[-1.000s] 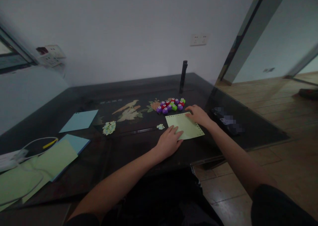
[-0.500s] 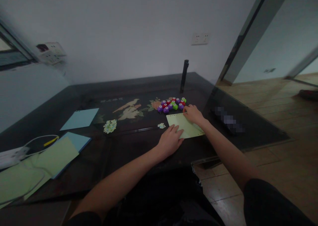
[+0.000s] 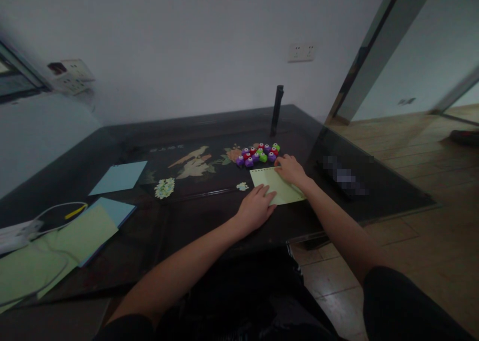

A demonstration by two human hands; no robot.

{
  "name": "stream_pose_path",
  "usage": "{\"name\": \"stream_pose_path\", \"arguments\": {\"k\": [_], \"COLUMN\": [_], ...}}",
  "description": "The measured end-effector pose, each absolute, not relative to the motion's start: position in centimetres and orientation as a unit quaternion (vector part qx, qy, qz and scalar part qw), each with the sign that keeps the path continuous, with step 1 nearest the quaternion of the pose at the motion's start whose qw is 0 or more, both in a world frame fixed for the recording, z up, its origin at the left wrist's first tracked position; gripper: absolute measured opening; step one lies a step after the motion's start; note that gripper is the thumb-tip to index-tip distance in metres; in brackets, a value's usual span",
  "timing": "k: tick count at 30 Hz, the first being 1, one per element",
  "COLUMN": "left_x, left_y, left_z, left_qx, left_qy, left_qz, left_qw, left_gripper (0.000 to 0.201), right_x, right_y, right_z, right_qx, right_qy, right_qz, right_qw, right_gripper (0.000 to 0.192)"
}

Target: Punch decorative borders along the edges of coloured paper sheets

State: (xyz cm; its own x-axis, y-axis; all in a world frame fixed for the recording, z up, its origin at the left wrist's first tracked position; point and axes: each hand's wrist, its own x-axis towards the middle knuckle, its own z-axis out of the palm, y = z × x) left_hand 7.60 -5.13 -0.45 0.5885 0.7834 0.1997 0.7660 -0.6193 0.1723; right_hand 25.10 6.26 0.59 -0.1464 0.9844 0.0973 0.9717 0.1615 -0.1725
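Resting flat on the dark desk (image 3: 157,231), the pale green sheet (image 3: 279,185) lies under both hands: the left hand (image 3: 256,208) presses its near corner at 7 o'clock with fingers spread, gripping nothing, while the right hand (image 3: 291,170) covers the far edge at 1 o'clock, its fingers seemingly resting loosely. The sheet looks thin, light and floppy, best pinched at a corner. Small coloured punches (image 3: 258,155) cluster at 11 o'clock. Whether the right fingers pinch the edge is hard to tell.
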Motion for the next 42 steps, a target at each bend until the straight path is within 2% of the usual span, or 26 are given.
{"name": "stream_pose_path", "arguments": {"k": [20,27,42], "left_x": [7.7,8.0,7.9], "left_y": [-5.2,-5.2,-5.2], "left_z": [-0.5,-0.5,-0.3], "left_qx": [0.895,0.894,0.893], "left_qy": [0.425,0.427,0.429], "left_qz": [0.136,0.133,0.131], "left_qw": [0.019,0.025,0.026], "left_gripper": [0.036,0.035,0.035], "right_x": [23.4,21.2,21.9], "right_y": [4.6,5.1,5.6], "right_z": [1.3,0.6,0.1], "right_qx": [-0.64,-0.559,-0.558], "right_qy": [-0.763,-0.819,-0.818], "right_qz": [-0.029,0.014,0.021], "right_qw": [0.088,0.126,0.142], "right_gripper": [0.02,0.022,0.021]}}
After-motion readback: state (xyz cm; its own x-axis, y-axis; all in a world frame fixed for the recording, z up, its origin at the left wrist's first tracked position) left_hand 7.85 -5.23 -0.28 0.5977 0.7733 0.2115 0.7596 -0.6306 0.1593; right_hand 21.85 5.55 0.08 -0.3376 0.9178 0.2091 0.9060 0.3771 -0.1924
